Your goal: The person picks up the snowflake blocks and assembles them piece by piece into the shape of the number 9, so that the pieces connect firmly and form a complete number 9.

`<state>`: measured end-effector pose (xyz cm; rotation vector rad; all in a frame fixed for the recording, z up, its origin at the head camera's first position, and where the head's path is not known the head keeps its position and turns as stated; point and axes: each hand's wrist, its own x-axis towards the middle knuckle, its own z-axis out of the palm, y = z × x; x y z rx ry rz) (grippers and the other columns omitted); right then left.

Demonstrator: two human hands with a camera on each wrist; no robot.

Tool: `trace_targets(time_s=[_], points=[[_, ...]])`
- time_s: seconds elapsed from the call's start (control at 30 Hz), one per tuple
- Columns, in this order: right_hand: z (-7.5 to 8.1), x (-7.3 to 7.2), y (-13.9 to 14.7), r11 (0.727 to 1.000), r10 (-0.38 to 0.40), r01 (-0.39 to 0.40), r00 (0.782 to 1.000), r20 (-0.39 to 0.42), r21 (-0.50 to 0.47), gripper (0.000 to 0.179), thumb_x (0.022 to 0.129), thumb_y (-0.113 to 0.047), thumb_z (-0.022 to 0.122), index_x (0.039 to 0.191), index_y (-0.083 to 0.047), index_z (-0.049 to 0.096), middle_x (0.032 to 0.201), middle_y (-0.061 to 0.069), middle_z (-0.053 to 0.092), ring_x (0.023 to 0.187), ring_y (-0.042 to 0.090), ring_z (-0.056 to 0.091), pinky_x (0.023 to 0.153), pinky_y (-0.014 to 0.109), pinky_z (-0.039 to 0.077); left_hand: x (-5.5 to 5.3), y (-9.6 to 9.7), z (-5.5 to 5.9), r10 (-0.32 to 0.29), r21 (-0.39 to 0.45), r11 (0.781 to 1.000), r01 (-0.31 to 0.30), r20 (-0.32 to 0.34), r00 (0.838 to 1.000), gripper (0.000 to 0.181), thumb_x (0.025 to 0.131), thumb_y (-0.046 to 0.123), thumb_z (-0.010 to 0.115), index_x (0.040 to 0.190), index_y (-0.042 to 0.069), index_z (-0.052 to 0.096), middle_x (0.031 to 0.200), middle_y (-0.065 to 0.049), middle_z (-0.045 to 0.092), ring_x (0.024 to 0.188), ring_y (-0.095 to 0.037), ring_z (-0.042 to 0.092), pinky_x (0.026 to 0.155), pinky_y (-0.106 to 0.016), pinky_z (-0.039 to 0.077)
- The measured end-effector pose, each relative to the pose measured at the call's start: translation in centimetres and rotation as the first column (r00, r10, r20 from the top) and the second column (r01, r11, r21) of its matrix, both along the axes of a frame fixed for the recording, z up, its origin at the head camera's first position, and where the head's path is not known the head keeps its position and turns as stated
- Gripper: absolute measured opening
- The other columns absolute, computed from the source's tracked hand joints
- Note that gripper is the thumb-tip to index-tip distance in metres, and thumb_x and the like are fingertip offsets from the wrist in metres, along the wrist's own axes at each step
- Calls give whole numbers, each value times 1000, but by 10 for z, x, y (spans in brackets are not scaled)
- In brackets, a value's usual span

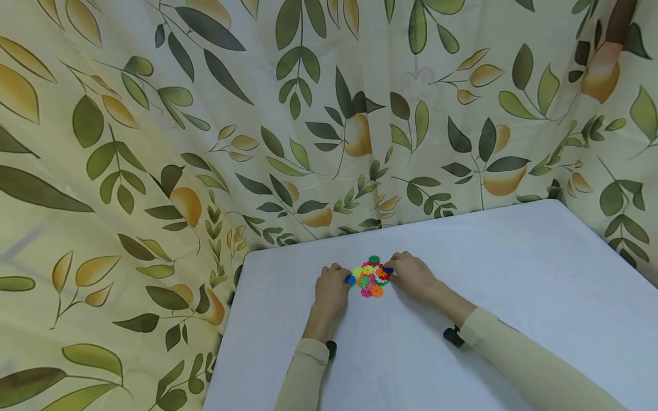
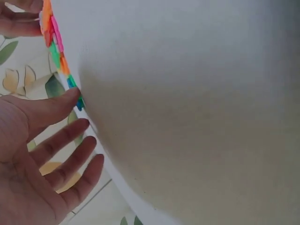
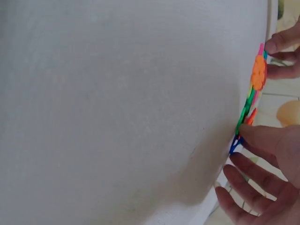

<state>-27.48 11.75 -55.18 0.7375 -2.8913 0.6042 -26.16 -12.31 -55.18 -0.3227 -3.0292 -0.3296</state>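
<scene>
A small pile of colourful notched plastic discs (image 1: 366, 281) lies on the white table, in pink, orange, yellow, green, red and white. At its left side my left hand (image 1: 331, 290) pinches a blue disc (image 1: 351, 280) at the pile's edge. The left wrist view shows the thumb (image 2: 70, 96) on that disc, with three fingers spread below; the index finger is hidden. From the right, my right hand (image 1: 413, 277) pinches a dark blue disc (image 1: 388, 270) between thumb and index finger. In the right wrist view, its other fingers (image 3: 253, 176) are loosely bent beneath.
The white-covered table (image 1: 488, 257) extends around both hands, its far edge meeting a leaf-and-fruit patterned curtain (image 1: 329, 114). More curtain hangs along the left side. Black wrist cameras (image 1: 453, 337) sit under the sleeves.
</scene>
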Motion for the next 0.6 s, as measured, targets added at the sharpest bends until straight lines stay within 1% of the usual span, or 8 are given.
trace_targets(time_s=[0.07,0.17,0.3,0.37,0.5,0.6], points=[[0,1,-1,1000,6,-6,1000,-12,-10,27,89,-6,81,115,-2,78,109,15,72,99,32,66,87,47,59,0,1,1,9,-5,1000,-9,13,1000,29,91,18,83,119,14,77,117,-4,67,102,-25,61,79,-41,58],[0,2,-1,1000,11,-11,1000,-23,-23,24,88,-4,82,112,-2,79,104,12,72,95,30,67,84,46,59,-2,2,2,23,-1,1000,-23,33,999,27,90,18,83,114,10,74,111,-4,66,99,-23,61,80,-39,58],[1,1,-1,1000,14,-14,1000,-26,-27,22,87,-6,84,108,-3,80,105,11,72,95,28,66,83,45,60,-2,1,6,47,48,998,-50,66,997,25,89,16,84,106,7,69,101,-4,65,94,-23,63,78,-38,57],[1,0,-1,999,19,-19,999,-30,-28,20,86,-8,85,105,-3,80,105,10,72,95,27,67,82,44,60,-2,1,7,54,74,995,-60,84,995,25,87,15,85,104,7,68,98,-4,66,91,-22,64,77,-38,57],[0,0,1,999,37,-38,998,-48,-16,14,86,-7,84,99,-3,79,102,9,73,94,28,68,81,44,60,-1,-1,7,43,116,992,-56,113,993,25,86,12,86,102,7,67,95,-5,68,87,-21,65,75,-39,56],[-1,0,3,999,41,-42,997,-60,-8,11,87,-6,83,98,-4,80,100,8,75,94,28,69,81,44,60,0,-2,5,26,148,988,-46,133,991,25,87,10,85,104,7,67,96,-6,69,85,-20,64,74,-38,56]])
